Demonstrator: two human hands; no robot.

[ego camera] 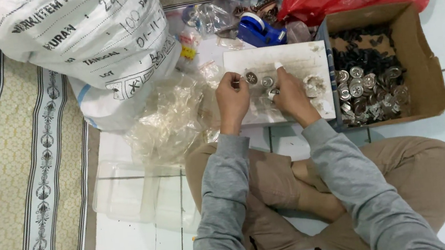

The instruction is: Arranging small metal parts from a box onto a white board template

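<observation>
Over the white rectangular foam board point(293, 57), the left hand point(232, 100) pinches something small, unclear what, while the right hand point(288, 95) curls around a round silver metal button point(273, 93); steady fingertip grips seem best.

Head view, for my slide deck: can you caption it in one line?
Seated person's left hand and right hand handle small metal discs over a white board, beside a cardboard box of parts.

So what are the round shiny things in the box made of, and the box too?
The round pieces look like metal: silvery and glinting, though shiny plated plastic can't be ruled out. The box looks like plain brown cardboard, dull, with thin bent walls and flaps. The black bits behind look like matte plastic, but they are too small to be sure.
</observation>
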